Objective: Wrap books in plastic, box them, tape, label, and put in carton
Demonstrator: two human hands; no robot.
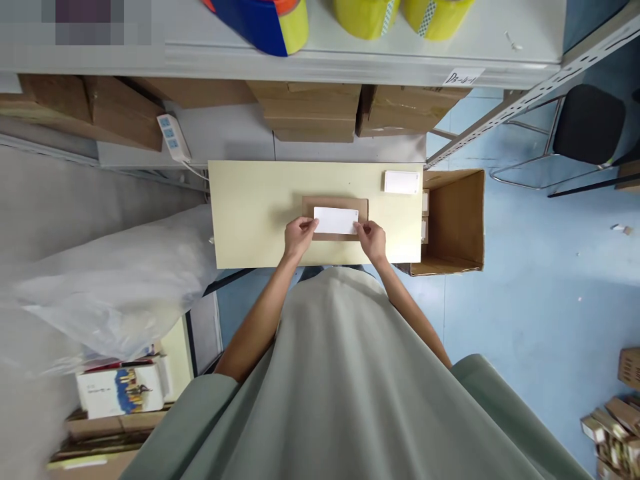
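Observation:
A white rectangular label [336,221] lies over a flat brown cardboard box [310,201] on the pale yellow table [250,213]. My left hand [299,235] pinches the label's lower left corner between thumb and fingers. At the opposite end, my right hand [371,240] pinches the lower right corner. Whether the label rests fully against the cardboard I cannot tell. Toward the table's far right corner sits a stack of white labels [401,182], apart from both hands.
An open carton [455,220] with small boxes stands against the table's right side. Beyond the table, a shelf [360,63] carries tape rolls [365,17] above brown cartons [310,110]. A power strip [173,138] lies back left. A large plastic bag [125,280] bulges at left.

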